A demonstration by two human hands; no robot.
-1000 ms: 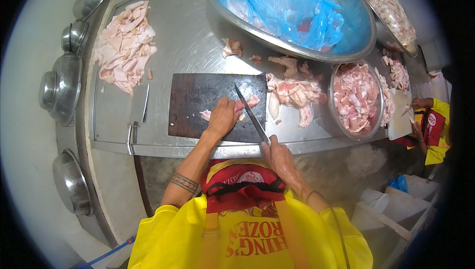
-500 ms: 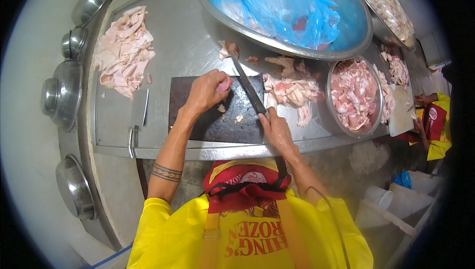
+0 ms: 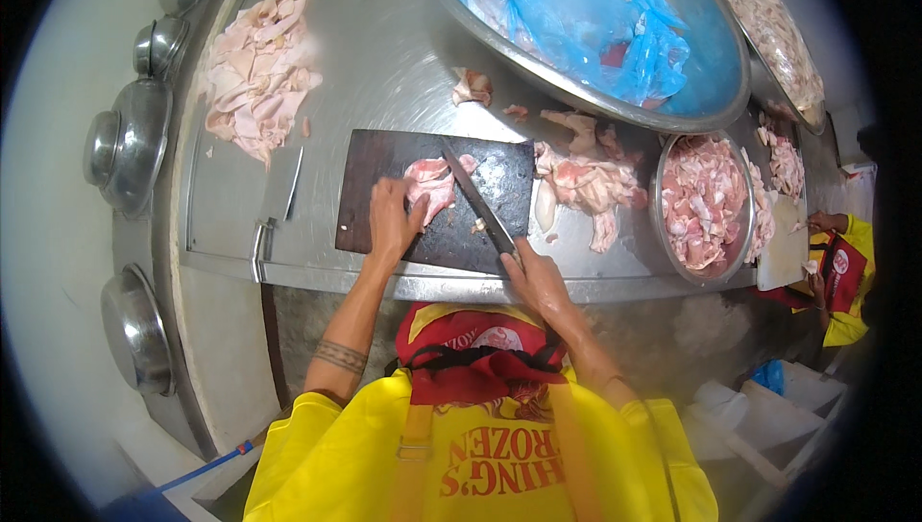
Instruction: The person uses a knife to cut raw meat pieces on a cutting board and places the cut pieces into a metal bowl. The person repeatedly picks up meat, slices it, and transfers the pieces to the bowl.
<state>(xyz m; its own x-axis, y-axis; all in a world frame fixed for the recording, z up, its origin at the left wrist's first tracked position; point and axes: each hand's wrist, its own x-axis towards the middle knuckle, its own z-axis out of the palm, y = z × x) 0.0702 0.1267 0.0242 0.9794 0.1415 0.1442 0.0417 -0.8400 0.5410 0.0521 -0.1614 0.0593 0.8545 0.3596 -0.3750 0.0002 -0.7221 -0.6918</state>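
Note:
A piece of raw pink meat with pale skin (image 3: 430, 183) lies spread on the dark cutting board (image 3: 370, 162). My left hand (image 3: 391, 222) is at its left edge, thumb and fingertips gripping it against the board. In my right hand (image 3: 538, 282), near the board's front right corner, is the handle of a long knife (image 3: 480, 203). Its dark blade slants away to the left, with the tip over the right side of the meat. A small pale scrap (image 3: 477, 226) sits beside the blade.
Pale skin pieces (image 3: 254, 80) are heaped at the left, near a second knife (image 3: 294, 184). Right of the board lie meat trimmings (image 3: 595, 186) and a steel bowl of meat (image 3: 706, 205). A large basin (image 3: 735, 90) holds blue plastic. A co-worker (image 3: 840, 267) stands far right.
My left hand was a fist around meat above the board; now the meat lies spread out under its fingers. The knife tip has come back from the far meat scrap to this piece.

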